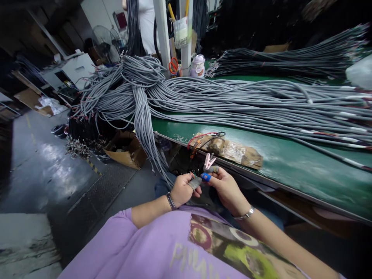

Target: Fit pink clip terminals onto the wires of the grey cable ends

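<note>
My left hand (pixel 182 189) is closed around the end of a grey cable (pixel 195 182), with thin coloured wire ends fanning out above the fist. My right hand (pixel 225 186) meets it from the right, fingers pinched on the same cable end; blue and grey finger cots cover its fingertips. A pink clip (pixel 209 161) sticks up just above the right fingers. Both hands sit below the front edge of the green bench (pixel 261 149).
A large heap of grey cables (pixel 232 100) covers the bench and spills over its left end. A taped block with red and black wires (pixel 226 148) lies at the bench edge. A cardboard box (pixel 124 149) sits on the floor; scissors (pixel 173 65) hang behind.
</note>
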`<state>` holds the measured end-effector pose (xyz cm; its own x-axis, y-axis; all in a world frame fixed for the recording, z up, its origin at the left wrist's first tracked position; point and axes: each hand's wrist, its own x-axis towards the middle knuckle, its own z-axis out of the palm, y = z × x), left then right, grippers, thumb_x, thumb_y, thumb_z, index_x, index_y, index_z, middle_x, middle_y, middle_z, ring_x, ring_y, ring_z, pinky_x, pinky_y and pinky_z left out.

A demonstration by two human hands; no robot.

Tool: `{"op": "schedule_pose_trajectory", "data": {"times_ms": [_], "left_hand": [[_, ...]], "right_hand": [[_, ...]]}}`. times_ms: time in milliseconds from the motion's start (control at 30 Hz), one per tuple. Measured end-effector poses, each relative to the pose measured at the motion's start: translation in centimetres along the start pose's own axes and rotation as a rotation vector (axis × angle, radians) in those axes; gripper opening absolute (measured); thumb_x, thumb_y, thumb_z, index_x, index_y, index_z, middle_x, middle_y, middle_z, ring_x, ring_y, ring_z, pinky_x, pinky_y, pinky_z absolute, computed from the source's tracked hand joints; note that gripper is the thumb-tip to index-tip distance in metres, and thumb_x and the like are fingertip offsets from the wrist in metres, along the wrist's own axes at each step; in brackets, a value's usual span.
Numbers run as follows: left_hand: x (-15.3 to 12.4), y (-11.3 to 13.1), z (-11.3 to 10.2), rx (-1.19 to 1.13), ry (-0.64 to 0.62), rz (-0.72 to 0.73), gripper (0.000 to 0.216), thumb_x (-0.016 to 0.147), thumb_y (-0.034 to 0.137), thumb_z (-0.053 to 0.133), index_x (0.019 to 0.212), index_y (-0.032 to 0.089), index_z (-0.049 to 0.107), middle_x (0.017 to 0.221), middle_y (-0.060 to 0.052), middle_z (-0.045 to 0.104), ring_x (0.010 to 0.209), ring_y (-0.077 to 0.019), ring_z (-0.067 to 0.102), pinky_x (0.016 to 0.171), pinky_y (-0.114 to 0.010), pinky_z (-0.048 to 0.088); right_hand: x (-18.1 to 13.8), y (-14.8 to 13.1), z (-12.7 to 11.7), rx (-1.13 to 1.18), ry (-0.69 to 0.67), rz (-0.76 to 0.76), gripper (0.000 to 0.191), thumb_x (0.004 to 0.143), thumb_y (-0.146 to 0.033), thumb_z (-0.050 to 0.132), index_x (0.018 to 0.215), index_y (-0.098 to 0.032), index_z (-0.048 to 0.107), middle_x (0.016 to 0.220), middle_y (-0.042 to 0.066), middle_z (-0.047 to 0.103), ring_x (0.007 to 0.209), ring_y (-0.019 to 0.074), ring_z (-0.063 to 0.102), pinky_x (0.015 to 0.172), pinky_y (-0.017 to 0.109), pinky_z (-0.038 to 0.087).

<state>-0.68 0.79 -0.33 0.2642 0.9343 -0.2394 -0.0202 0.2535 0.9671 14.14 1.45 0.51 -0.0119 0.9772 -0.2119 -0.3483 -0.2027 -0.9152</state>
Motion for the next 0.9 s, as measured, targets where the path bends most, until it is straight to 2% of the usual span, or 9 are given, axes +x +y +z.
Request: {"op": "schedule_pose_trajectory", "data": {"times_ms": [133, 233, 333, 400, 467, 533, 667, 733, 900], "left_hand": [[0.0, 0.7, 0.0, -0.064, 0.029, -0.001, 0.046, 0.068, 0.058, 0.067, 0.068, 0.014, 0.058, 0.050, 0.001, 0.056, 0.039, -0.0074, 0.049, 0.039, -0.019, 0.039], [0.0, 1.6, 0.0, -0.142, 0.034, -0.039, 0.046, 0.064, 0.057, 0.070, 0.069, 0.013, 0.060, 0.047, 0.001, 0.054, 0.037, -0.0066, 0.044, 0.037, -0.019, 0.036], [0.3, 2.3, 0.1, -0.214, -0.024, -0.087, 0.047, 0.057, 0.056, 0.074, 0.069, 0.013, 0.059, 0.048, 0.000, 0.056, 0.037, -0.0066, 0.043, 0.037, -0.020, 0.035], [0.5, 2.6, 0.3, -0.255, -0.073, -0.107, 0.049, 0.054, 0.056, 0.075, 0.068, 0.013, 0.058, 0.050, -0.001, 0.057, 0.036, -0.0066, 0.043, 0.036, -0.021, 0.034], [0.8, 2.8, 0.5, -0.296, -0.114, -0.116, 0.050, 0.052, 0.055, 0.077, 0.069, 0.013, 0.057, 0.051, -0.001, 0.058, 0.035, -0.0068, 0.042, 0.034, -0.021, 0.032], [1.0, 3.1, 0.7, -0.327, -0.152, -0.127, 0.050, 0.050, 0.054, 0.078, 0.070, 0.013, 0.057, 0.049, 0.000, 0.057, 0.034, -0.0071, 0.042, 0.034, -0.021, 0.031], [1.4, 3.3, 1.0, -0.330, -0.197, -0.156, 0.049, 0.049, 0.053, 0.079, 0.066, 0.013, 0.057, 0.044, 0.001, 0.053, 0.032, -0.0073, 0.041, 0.033, -0.021, 0.029], [1.6, 3.2, 1.0, -0.334, -0.203, -0.160, 0.048, 0.051, 0.053, 0.078, 0.066, 0.012, 0.057, 0.043, 0.001, 0.053, 0.031, -0.0075, 0.041, 0.033, -0.022, 0.029], [1.9, 2.5, 0.8, -0.356, -0.187, -0.165, 0.044, 0.054, 0.048, 0.077, 0.071, 0.012, 0.059, 0.047, 0.001, 0.055, 0.032, -0.0065, 0.040, 0.033, -0.021, 0.029]], "right_hand": [[0.3, -0.1, -0.9, 0.107, 0.027, 0.043, 0.030, 0.058, -0.032, 0.083, 0.079, -0.021, 0.064, 0.070, -0.001, 0.064, 0.062, 0.0129, 0.057, 0.060, 0.027, 0.048], [1.0, -0.5, -1.7, 0.166, 0.015, 0.128, 0.027, 0.067, -0.044, 0.077, 0.076, -0.021, 0.065, 0.073, 0.001, 0.065, 0.064, 0.0138, 0.059, 0.060, 0.027, 0.050], [2.0, -1.1, -1.9, 0.211, -0.081, 0.218, 0.037, 0.073, -0.057, 0.067, 0.076, -0.020, 0.067, 0.075, 0.004, 0.066, 0.065, 0.0148, 0.060, 0.059, 0.027, 0.050], [2.5, -1.4, -1.6, 0.221, -0.165, 0.230, 0.040, 0.071, -0.060, 0.068, 0.079, -0.020, 0.068, 0.075, 0.005, 0.067, 0.063, 0.0151, 0.059, 0.057, 0.027, 0.049], [2.8, -1.6, -1.1, 0.202, -0.215, 0.210, 0.044, 0.068, -0.061, 0.070, 0.083, -0.020, 0.069, 0.073, 0.004, 0.067, 0.060, 0.0151, 0.057, 0.053, 0.027, 0.047], [2.8, -1.5, -0.7, 0.156, -0.210, 0.167, 0.049, 0.068, -0.066, 0.067, 0.083, -0.019, 0.069, 0.072, 0.005, 0.067, 0.057, 0.0155, 0.056, 0.051, 0.028, 0.044], [2.6, -0.6, -0.3, -0.039, -0.017, -0.091, 0.053, 0.076, -0.071, 0.054, 0.070, -0.020, 0.067, 0.064, 0.004, 0.065, 0.057, 0.0170, 0.054, 0.055, 0.030, 0.042], [2.7, -0.2, -0.3, -0.036, 0.012, -0.134, 0.051, 0.076, -0.070, 0.054, 0.068, -0.021, 0.067, 0.063, 0.003, 0.065, 0.058, 0.0176, 0.054, 0.056, 0.031, 0.043], [3.6, 0.2, 0.0, 0.378, -0.137, 0.134, 0.044, 0.070, -0.065, 0.066, 0.080, -0.022, 0.070, 0.073, 0.004, 0.070, 0.062, 0.0179, 0.060, 0.057, 0.030, 0.047]]}}
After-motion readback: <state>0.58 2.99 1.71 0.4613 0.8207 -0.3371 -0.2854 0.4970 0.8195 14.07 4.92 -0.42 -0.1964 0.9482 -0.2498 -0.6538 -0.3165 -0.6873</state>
